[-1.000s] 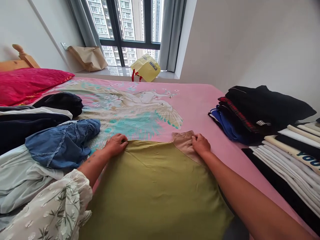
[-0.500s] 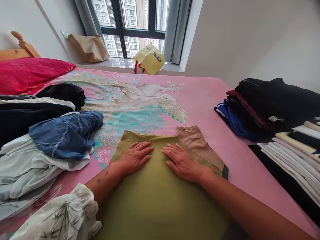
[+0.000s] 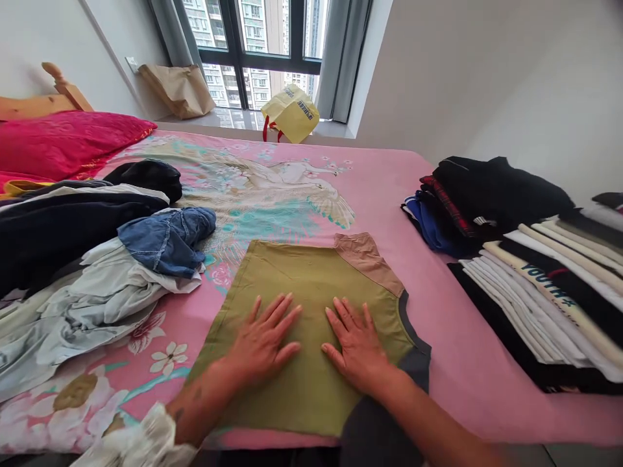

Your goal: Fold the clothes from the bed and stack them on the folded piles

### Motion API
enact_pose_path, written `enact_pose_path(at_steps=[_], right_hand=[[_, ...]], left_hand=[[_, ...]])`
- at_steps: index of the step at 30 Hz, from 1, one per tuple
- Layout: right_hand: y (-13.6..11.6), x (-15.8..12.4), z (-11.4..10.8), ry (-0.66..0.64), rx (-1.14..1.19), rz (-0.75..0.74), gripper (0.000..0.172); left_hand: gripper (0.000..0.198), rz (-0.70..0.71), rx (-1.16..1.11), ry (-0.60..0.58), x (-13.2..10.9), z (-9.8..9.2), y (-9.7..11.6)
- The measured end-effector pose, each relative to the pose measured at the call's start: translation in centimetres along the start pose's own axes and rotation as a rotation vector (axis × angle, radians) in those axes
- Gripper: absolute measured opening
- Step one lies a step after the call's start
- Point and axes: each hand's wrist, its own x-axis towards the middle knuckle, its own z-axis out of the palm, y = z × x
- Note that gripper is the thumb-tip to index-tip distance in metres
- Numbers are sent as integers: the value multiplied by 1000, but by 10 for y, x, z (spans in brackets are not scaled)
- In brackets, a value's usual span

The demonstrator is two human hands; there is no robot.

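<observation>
An olive-green garment lies spread flat on the pink bed, with a brown panel at its upper right and dark grey parts at its lower right. Whether it is a shirt or shorts is not clear. My left hand rests palm down on its left half, fingers spread. On the right half lies my right hand, also flat with fingers apart. Neither hand grips the cloth. A white patterned cuff is bunched around my left forearm.
Loose clothes, with a crumpled denim piece on top, are heaped at left. Folded white and black garments are stacked at right, beside a dark clothes pile. A red pillow and a yellow bag are farther back.
Both hands have slid down the garment towards me, and their fingers are more spread. The view has shifted, showing more of the garment's lower edge and the bed's near edge.
</observation>
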Motion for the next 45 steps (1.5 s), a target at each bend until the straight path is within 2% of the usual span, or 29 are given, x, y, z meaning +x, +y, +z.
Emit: enact_pose_path(at_steps=[2, 5, 8, 11, 13, 15, 18, 21, 26, 29, 32, 34, 41, 45], right_hand=[[20, -43, 13, 5, -12, 140, 65], [68, -103, 23, 105, -23, 382, 61], [91, -156, 18, 289, 50, 423, 54], [70, -198, 12, 435, 244, 316, 44], [44, -216, 17, 439, 411, 313, 36], [20, -224, 31, 427, 594, 438, 31], [-1, -219, 54, 463, 902, 651, 40], [-9, -207, 60, 470, 1153, 658, 47], [-18, -202, 43, 396, 1196, 628, 49], [-21, -203, 37, 374, 1259, 627, 49], [-21, -204, 30, 284, 1356, 644, 43], [-20, -207, 23, 231, 1407, 666, 41], [-9, -240, -7, 165, 1611, 658, 41], [-11, -260, -11, 80, 1597, 626, 42]], left_hand=[[65, -59, 27, 0, -58, 8, -2], [63, -322, 80, 12, -131, 19, -35], [60, -340, 62, 48, -174, 19, -59], [66, -252, 38, 122, -194, 13, -51], [63, -197, 43, 166, -200, 11, -38], [53, -168, 55, 200, -203, 11, -30], [44, -164, 56, 227, -201, 9, -28], [42, -163, 23, 244, -194, 4, -33], [32, -174, 18, 215, -181, -7, -25], [36, -246, 61, 187, -173, -13, -18], [37, -302, 110, 153, -168, -18, -18], [35, -289, 117, 156, -169, -20, -19], [32, -124, 92, 297, -201, -16, -9], [30, -75, 109, 338, -222, -9, -2]])
